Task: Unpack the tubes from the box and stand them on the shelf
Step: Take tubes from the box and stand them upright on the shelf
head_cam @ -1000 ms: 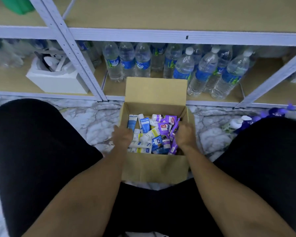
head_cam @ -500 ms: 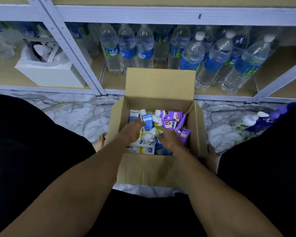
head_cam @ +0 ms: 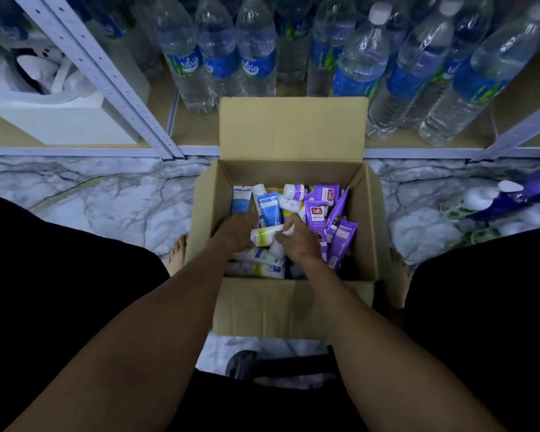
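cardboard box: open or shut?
Open. The cardboard box has its far flap standing up, and the tubes inside show, both hands among them.

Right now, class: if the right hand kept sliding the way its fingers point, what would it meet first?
Probably the white-and-yellow tube beside the left hand; the right hand looks almost on it, though depth is unclear.

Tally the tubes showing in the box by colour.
Purple tubes: 4
Blue tubes: 2
White tubes: 4
Total: 10 showing, roughly; more lie buried in the pile.
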